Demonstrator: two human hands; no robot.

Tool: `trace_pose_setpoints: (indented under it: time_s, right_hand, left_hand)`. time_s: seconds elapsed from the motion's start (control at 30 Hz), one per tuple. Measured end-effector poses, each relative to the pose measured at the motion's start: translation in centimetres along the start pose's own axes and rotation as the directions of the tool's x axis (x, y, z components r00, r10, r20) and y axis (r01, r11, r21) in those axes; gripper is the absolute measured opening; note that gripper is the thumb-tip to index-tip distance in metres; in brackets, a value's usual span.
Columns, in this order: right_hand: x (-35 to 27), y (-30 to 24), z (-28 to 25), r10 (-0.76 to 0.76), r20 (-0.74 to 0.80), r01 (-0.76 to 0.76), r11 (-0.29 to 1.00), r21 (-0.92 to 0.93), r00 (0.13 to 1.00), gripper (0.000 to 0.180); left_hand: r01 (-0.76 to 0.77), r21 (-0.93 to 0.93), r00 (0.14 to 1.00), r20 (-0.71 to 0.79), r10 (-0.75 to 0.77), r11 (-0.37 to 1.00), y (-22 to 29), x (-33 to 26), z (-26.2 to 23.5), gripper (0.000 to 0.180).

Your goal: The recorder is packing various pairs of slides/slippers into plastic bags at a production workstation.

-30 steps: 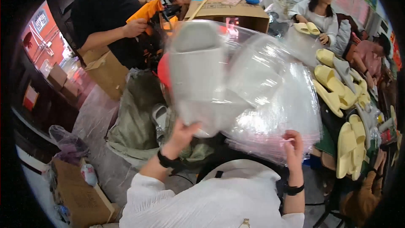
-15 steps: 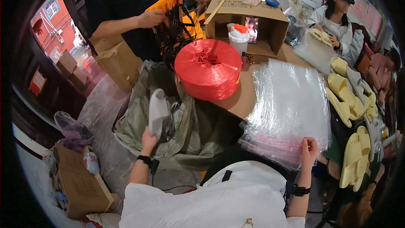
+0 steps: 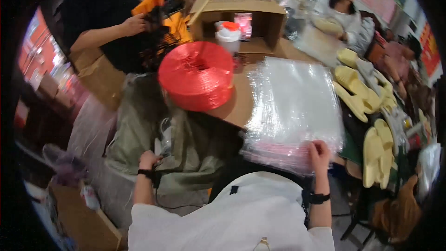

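At the mouth of an olive woven sack [image 3: 134, 116], my left hand [image 3: 148, 159] is closed on the lower end of a grey-white slipper [image 3: 165, 135] in clear plastic. The slipper is low among the sack's folds, and blur hides part of the grip. My right hand [image 3: 319, 155] pinches the near right edge of a stack of clear plastic bags [image 3: 292, 97] with pink strips along their near ends. Left of the stack, a big roll of red plastic twine [image 3: 197, 76] stands on the brown cardboard tabletop [image 3: 239, 104].
An open cardboard box [image 3: 260, 46] and a white jar with an orange lid [image 3: 227, 37] stand behind the roll. Yellow slippers [image 3: 355, 93] are piled at right. A co-worker's hand [image 3: 134, 24] holds orange material at upper left; another person [image 3: 346, 7] sits far right.
My left hand has lowered the bagged slipper further into the sack. My right hand stays at the bags' edge. The whole view has shifted, moving the scene leftward.
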State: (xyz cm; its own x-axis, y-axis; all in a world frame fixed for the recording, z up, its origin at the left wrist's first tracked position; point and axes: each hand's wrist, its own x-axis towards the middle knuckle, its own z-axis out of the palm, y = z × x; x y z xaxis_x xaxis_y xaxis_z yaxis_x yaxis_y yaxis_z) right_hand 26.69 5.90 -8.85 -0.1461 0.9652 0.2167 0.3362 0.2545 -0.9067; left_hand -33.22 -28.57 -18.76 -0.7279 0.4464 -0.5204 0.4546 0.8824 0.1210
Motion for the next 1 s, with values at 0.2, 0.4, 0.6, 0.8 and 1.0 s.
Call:
trace_pose_setpoints:
  time_s: [0.2,0.4,0.6,0.8,1.0]
  right_hand:
    - [-0.5,-3.4,1.9,-0.023,-0.006,0.022,0.990,-0.142,1.000,0.014]
    - [-1.9,-6.1,1.6,-0.100,0.143,0.107,0.994,-0.038,0.985,0.017]
    - [-0.9,-7.3,-6.0,-0.292,-0.249,0.212,0.929,-0.302,0.924,0.013]
    - [0.7,0.0,-22.8,-0.395,-0.573,-0.279,0.591,-0.757,0.718,0.039]
    - [5.4,8.1,-31.4,0.033,-0.414,-0.404,0.295,-0.866,0.910,0.046]
  left_hand:
    - [-0.388,-0.001,0.777,-0.539,0.326,0.922,16.4,-14.4,-9.6,0.040]
    - [-0.965,-0.232,0.217,-0.462,0.860,0.120,33.3,-20.4,-8.2,0.048]
    - [-0.989,0.144,-0.065,-0.313,0.948,-0.021,43.3,-19.6,-1.7,0.062]
    - [-0.989,0.150,-0.041,-0.301,0.953,0.005,43.8,-16.9,1.6,0.062]
    - [-0.989,0.145,-0.039,-0.289,0.957,0.004,44.4,-16.8,1.9,0.061]
